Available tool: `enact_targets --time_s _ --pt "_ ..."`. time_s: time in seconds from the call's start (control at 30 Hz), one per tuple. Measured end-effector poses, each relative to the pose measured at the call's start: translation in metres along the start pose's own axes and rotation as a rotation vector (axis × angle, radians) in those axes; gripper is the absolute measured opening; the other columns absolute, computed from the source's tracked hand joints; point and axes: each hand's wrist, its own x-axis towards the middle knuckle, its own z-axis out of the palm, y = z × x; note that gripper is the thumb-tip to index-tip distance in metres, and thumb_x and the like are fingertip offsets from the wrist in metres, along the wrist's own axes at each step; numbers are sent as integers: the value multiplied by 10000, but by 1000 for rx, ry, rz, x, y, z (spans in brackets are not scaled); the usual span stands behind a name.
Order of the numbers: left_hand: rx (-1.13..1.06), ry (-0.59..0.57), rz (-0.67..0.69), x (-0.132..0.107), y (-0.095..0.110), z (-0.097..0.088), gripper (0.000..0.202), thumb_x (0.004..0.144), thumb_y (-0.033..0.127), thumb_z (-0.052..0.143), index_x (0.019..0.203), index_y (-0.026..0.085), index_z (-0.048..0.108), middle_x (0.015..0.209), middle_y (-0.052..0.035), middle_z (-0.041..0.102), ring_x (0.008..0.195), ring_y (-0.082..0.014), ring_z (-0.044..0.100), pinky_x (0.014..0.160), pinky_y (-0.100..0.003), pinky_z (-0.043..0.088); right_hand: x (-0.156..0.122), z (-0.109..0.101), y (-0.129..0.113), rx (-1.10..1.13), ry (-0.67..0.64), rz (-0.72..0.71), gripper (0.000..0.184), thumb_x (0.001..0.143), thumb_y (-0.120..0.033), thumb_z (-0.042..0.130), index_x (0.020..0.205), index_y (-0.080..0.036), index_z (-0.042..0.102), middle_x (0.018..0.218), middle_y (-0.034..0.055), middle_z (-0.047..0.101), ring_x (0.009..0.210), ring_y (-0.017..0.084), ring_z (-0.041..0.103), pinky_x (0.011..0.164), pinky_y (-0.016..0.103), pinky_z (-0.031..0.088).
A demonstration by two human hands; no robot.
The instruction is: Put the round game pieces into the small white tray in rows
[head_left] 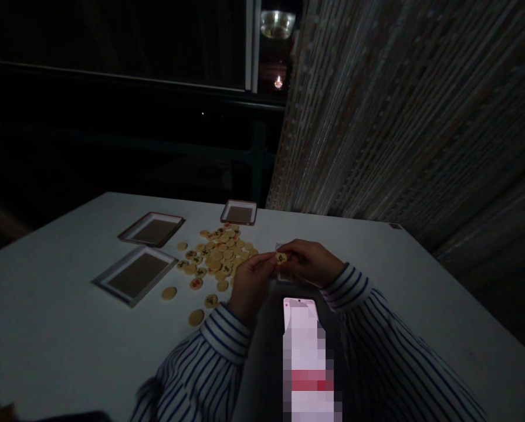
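A round pale-yellow Chinese chess piece (281, 258) with a dark character on its face is pinched between my two hands. The fingertips of my left hand (252, 282) close on its left edge, and those of my right hand (314, 261) grip it from the right. Left of my hands lies a loose heap of similar pieces (218, 255), some showing red or black characters and others turned blank side up. Several strays, such as a blank piece (196, 317), rest nearer to me. A small light tray (280, 247) is mostly hidden behind my right hand.
Three shallow rectangular trays or lids stand on the white table (60, 305): one at the near left (134, 274), one behind it (152, 229) and one at the far edge (238, 212). A lit phone (301, 328) is below my hands. A string curtain (376, 117) hangs at the right.
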Motion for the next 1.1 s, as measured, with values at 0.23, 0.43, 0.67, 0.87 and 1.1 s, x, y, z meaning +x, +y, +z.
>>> enact_targets --time_s 0.23,0.43,0.67,0.87,1.1 --pt "13 -6 5 2 -2 -4 246 675 299 645 871 156 682 862 -59 697 767 -147 626 708 -242 489 9 3 4 54 -65 50 228 740 -289 593 929 -161 591 675 -16 577 585 91 505 541 205 360" --pt "125 -37 44 4 -8 -5 246 692 309 614 868 151 683 851 -69 697 769 -162 627 696 -264 500 10 6 9 59 -83 77 184 782 -317 534 847 -157 597 643 -13 587 581 94 518 541 205 349" --pt "206 -24 44 6 -14 -7 260 690 332 612 862 150 680 759 -57 694 678 -148 621 621 -242 491 8 4 13 9 -112 35 197 823 -267 463 867 -157 620 744 31 657 679 123 584 610 231 387" --pt "199 -12 38 4 -10 -5 241 670 327 633 843 166 686 777 -45 693 695 -142 619 641 -233 486 5 1 13 13 -126 54 232 828 -251 452 964 -175 625 816 31 678 708 127 609 649 238 414" --pt "196 52 23 3 -7 -4 219 669 289 632 839 159 679 744 -33 684 668 -127 605 619 -217 478 7 3 8 -77 -143 24 273 773 -344 553 971 -170 622 835 38 659 726 137 583 645 245 413"
